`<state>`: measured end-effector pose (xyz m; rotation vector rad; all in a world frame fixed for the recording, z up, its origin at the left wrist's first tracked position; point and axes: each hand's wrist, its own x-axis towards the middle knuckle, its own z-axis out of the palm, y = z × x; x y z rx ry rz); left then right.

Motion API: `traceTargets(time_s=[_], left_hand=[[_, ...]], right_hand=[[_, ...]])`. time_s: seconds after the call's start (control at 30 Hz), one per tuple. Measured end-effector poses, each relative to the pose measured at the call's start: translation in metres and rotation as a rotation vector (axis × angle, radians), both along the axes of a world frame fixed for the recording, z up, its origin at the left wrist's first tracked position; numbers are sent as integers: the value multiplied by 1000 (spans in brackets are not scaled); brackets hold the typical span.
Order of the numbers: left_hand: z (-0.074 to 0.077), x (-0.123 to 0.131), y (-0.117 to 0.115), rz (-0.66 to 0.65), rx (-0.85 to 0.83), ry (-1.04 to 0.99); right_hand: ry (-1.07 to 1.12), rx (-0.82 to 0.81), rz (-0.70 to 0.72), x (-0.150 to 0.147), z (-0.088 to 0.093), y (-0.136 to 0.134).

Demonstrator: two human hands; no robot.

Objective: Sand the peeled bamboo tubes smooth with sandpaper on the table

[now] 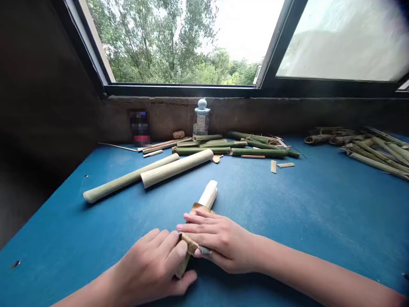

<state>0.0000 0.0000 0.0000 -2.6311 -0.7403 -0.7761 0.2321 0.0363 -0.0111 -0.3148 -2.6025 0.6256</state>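
A short pale bamboo piece [208, 195] lies on the blue table top [287, 213], pointing away from me. A brown sheet, perhaps sandpaper [191, 245], is wrapped round its near part. My right hand [217, 241] lies over the wrapped part with fingers curled round it. My left hand [153, 266] grips the near end of the piece, its fingers closed against the brown sheet. The near end of the bamboo is hidden under both hands.
Two long peeled bamboo poles [175, 167] [128, 179] lie at the left centre. Green bamboo lengths [230, 145] are heaped by the wall, more [377, 153] at the right. A small bottle [201, 119], a twine ball [179, 134] and chips [274, 166] lie near the window sill.
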Motion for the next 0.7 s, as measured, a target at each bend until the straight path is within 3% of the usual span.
traceTargets(time_s=[0.1, 0.17, 0.23, 0.33, 0.4, 0.5, 0.53, 0.6, 0.7], left_hand=[[2, 0, 0, 17, 2, 24], [3, -1, 0, 7, -17, 33], [4, -2, 0, -27, -49, 41], [6, -2, -1, -102, -98, 63], [7, -2, -2, -147, -129, 73], [6, -8, 5, -185, -198, 27], [6, -13, 11, -171, -211, -11], [4, -29, 27, -66, -204, -100], [5, -64, 62, 253, -243, -139]], right_hand=[[80, -22, -246, 22, -3, 44], [84, -31, -346, 25, -2, 49], [51, -29, -304, 19, 1, 37], [11, -30, -98, 13, 2, 20], [41, -26, -152, 18, 1, 23], [83, -35, -377, 26, -1, 32], [72, -40, -387, 26, 0, 31], [26, -36, -267, 24, 2, 25], [11, -26, -89, 24, 4, 22]])
